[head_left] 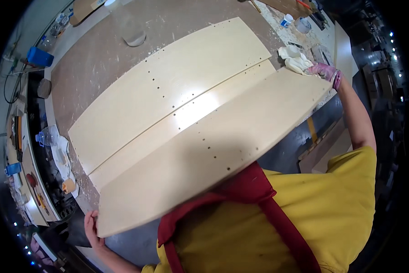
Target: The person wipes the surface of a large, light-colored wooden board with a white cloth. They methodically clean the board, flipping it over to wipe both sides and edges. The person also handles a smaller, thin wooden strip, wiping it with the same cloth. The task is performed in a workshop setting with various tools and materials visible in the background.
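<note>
In the head view, the person's two bare arms reach out to either end of a long, pale near panel [177, 164], which is held tilted in front of the red apron [247, 184] and yellow shirt [313, 200]. The left hand [93, 231] is at the panel's lower left end, its fingers partly curled against the short edge and closed on it; the grip underneath is hidden. The right hand [326, 73], in a pink-stained glove, is bent around the upper right corner, its fingers closed on the panel there. A crumpled white cloth [296, 61] touches that hand; whether the fingers also hold it, I cannot tell. Small dark holes run across the near panel. Just beyond it, a pale middle strip [202, 109] lies partly covered, and alongside that a far panel [181, 75] with a curved outer edge lies flat on the brown surface [90, 73]. A blue container [40, 57] is at the far left, and a small white bottle [286, 21] stands at the upper right.
</note>
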Motion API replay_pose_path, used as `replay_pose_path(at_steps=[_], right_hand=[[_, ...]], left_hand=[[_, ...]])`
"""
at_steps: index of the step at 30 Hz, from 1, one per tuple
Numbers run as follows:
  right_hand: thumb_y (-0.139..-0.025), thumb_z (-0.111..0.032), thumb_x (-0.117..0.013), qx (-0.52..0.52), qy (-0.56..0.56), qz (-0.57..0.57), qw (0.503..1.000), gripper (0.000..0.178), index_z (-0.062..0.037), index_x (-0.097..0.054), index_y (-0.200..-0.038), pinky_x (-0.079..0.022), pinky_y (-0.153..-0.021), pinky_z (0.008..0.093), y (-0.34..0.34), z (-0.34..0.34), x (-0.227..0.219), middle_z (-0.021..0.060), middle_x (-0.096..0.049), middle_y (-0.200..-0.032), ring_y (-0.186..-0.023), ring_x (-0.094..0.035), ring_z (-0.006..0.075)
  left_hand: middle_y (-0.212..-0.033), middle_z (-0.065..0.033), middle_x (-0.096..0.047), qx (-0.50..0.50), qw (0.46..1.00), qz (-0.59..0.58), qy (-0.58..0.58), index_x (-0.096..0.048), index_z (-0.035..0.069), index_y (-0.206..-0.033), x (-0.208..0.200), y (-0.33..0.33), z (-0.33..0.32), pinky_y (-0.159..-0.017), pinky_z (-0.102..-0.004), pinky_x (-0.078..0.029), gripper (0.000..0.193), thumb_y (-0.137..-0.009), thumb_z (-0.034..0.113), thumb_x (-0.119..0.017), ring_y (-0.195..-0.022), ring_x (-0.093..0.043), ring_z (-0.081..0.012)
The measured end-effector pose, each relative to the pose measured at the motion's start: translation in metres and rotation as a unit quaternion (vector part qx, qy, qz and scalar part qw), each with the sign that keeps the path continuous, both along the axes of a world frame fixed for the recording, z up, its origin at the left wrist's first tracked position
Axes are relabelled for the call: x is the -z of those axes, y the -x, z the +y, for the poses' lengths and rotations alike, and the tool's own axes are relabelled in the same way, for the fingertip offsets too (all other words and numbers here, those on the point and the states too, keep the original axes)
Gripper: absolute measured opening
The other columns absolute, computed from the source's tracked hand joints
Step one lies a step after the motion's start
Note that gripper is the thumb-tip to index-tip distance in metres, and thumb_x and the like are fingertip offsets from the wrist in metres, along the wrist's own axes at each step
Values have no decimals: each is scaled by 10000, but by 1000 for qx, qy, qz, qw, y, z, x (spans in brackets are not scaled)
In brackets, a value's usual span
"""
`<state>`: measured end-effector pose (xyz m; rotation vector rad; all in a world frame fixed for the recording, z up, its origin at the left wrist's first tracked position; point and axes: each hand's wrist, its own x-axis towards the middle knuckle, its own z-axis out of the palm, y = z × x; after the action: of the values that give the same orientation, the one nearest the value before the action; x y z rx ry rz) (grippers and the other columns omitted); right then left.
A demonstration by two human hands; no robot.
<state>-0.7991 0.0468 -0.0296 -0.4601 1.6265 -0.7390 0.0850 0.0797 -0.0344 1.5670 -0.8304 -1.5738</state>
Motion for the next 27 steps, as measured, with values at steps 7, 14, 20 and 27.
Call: replay_pose_path(at_steps=[7, 14, 20, 27], right_hand=[[-796, -147, -634, -38, 10, 52, 998, 400, -36, -520, -1163, -496, -769, 257, -12, 5, -1, 70, -609, -1028, -859, -601, 127], [-767, -81, -667, 10, 158, 69, 985, 478, -36, -482, -1206, -489, -765, 239, -13, 18, -13, 52, -599, -1035, -878, -583, 96], [-751, 85, -472, 130, 384, -123, 906, 636, -65, -298, -1344, -475, -874, 329, 11, 4, 32, 106, -562, -1142, -979, -590, 220], [-717, 146, -430, 268, 388, -139, 871, 697, -127, -280, -1340, -463, -901, 394, 18, 11, 70, 93, -498, -1178, -1035, -543, 245]], left_hand=[[-1176, -67, -544, 108, 964, -171, -175, -426, 27, -1292, 16, 37, -40, -832, -256, -430, 428, -911, 209, -497, -986, -531, -120], [-1155, -60, -559, 90, 988, -89, -89, -423, 8, -1275, -9, 31, -42, -861, -273, -426, 416, -917, 210, -493, -1006, -547, -154], [-1270, -57, -476, -76, 992, 23, 95, -387, 48, -1302, -7, 50, -83, -980, -330, -327, 539, -919, 424, -438, -1164, -437, -187], [-1314, -77, -424, -169, 943, 120, 261, -362, 57, -1316, 57, 14, -89, -1027, -373, -302, 618, -852, 414, -559, -1204, -397, -223]])
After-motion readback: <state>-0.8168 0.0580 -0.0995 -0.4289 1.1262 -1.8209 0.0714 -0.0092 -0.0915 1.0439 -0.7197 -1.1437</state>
